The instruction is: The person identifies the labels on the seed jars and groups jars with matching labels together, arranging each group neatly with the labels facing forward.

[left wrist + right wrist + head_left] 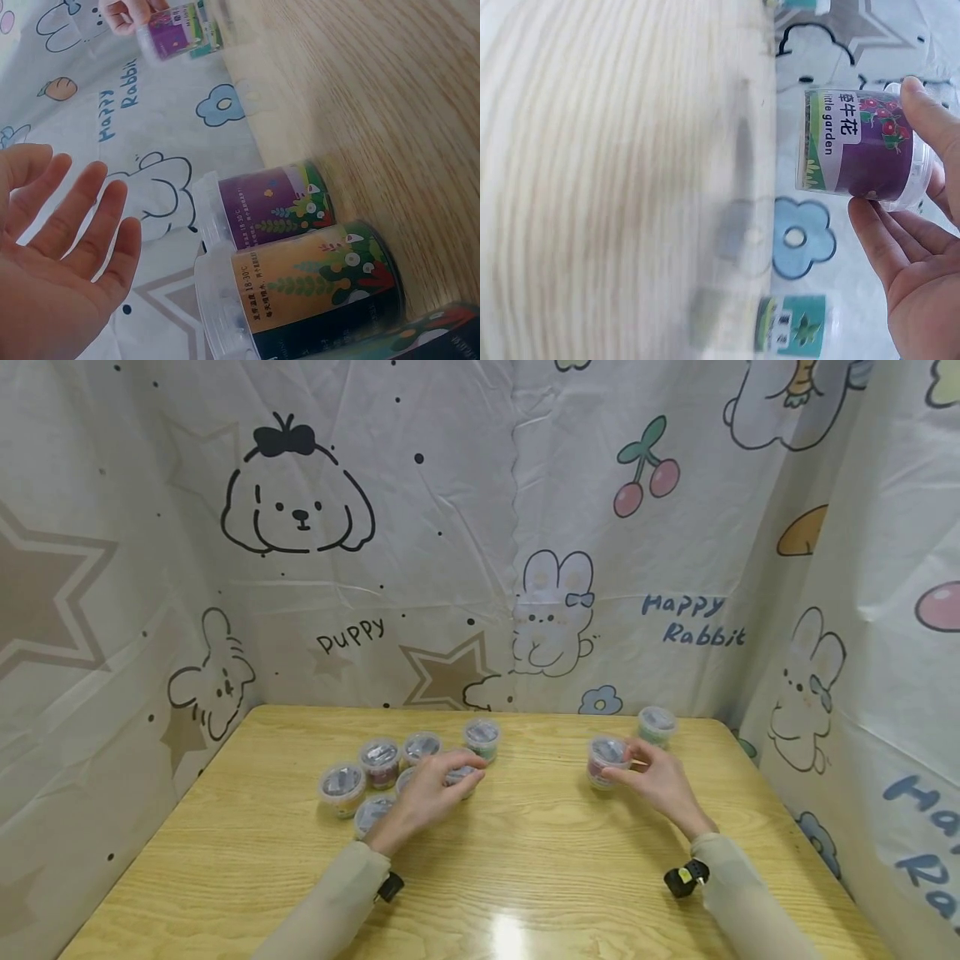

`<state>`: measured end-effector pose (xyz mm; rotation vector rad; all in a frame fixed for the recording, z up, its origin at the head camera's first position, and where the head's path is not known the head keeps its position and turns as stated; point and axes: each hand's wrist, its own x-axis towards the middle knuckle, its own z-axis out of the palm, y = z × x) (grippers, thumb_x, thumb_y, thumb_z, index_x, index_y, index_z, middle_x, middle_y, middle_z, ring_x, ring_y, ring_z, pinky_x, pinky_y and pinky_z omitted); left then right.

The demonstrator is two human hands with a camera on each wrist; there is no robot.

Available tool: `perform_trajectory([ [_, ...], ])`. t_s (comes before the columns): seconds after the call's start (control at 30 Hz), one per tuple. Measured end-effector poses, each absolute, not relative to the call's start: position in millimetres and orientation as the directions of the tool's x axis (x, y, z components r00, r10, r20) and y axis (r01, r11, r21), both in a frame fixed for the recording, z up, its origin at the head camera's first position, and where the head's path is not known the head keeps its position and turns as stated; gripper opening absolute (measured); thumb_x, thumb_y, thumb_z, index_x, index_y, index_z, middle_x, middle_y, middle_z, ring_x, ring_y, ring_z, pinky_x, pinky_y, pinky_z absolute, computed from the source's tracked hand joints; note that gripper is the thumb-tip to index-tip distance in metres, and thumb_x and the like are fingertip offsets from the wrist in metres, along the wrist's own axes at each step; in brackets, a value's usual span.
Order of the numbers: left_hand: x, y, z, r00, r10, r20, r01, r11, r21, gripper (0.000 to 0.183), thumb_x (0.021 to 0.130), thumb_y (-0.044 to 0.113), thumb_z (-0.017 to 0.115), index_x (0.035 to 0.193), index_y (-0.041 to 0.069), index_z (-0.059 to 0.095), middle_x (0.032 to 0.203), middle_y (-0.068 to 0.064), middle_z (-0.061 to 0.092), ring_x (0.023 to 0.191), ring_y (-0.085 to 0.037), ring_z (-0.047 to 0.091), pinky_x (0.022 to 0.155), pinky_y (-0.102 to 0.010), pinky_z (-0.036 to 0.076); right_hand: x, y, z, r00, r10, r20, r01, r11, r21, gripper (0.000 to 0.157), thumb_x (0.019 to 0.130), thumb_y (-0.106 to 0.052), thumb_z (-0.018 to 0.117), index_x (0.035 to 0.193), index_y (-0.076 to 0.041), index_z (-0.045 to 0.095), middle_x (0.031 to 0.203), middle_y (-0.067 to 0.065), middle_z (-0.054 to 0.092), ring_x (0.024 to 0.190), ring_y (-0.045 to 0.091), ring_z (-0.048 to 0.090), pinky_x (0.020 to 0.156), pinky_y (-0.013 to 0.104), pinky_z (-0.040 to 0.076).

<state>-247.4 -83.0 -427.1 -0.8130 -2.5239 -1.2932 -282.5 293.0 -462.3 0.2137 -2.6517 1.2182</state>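
My right hand [663,783] grips a small clear-lidded tub [602,765] between thumb and fingers. In the right wrist view this tub [874,150] has a purple label with red flowers and "little garden" on it, and its base is a little above the tabletop. Close behind it stands a teal-labelled tub [804,326]. My left hand [431,789] hovers over a cluster of similar tubs, fingers spread and relaxed, holding nothing in the left wrist view. Nearest it there are a purple-labelled tub [281,206] and an orange-labelled tub [322,289]. Part of the cluster is hidden beneath this hand.
At the left of the wooden table [510,852] the cluster includes an orange tub [342,791] and a purple tub [379,763]. One green tub [482,740] stands toward the back. A printed curtain [450,543] encloses the back and sides.
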Motion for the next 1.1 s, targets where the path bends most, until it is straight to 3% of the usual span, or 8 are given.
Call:
perform_trajectory([
  [0.17, -246.9, -84.9, -427.4, -0.825, 0.405, 0.394, 0.557, 0.468, 0.686, 0.017, 0.097, 0.02, 0.064, 0.111, 0.016, 0.073, 0.112, 0.001, 0.072, 0.105, -0.016, 0.067, 0.083, -0.03, 0.058, -285.9, 310.0, -467.9, -0.979, -0.025, 0.202, -0.165, 0.68, -0.715, 0.048, 0.08, -0.045, 0.08, 0.095, -0.008, 0.054, 0.131, 0.02, 0.058, 0.114, 0.039, 0.063, 0.092, 0.047, 0.055],
  [0.53, -248.5, -86.9, -429.1, -0.788, 0.467, 0.402, 0.598, 0.425, 0.68, 0.018, 0.098, 0.021, 0.062, 0.111, 0.015, 0.073, 0.111, 0.0, 0.072, 0.1, -0.014, 0.068, 0.083, -0.03, 0.057, -285.4, 341.0, -466.2, -0.99, 0.035, 0.136, -0.068, 0.724, -0.687, 0.052, 0.08, -0.052, 0.077, 0.095, -0.009, 0.052, 0.121, 0.017, 0.061, 0.12, 0.042, 0.059, 0.095, 0.053, 0.051],
  [1.1, -246.7, -85.9, -424.4, -0.764, 0.512, 0.393, 0.615, 0.393, 0.684, 0.016, 0.098, 0.02, 0.062, 0.106, 0.014, 0.074, 0.102, -0.002, 0.073, 0.088, -0.018, 0.068, 0.075, -0.023, 0.056, -293.0, 377.9, -470.3, -0.993, 0.089, 0.074, 0.017, 0.745, -0.666, 0.052, 0.082, -0.055, 0.073, 0.098, -0.009, 0.054, 0.137, 0.022, 0.053, 0.124, 0.043, 0.051, 0.095, 0.059, 0.044],
])
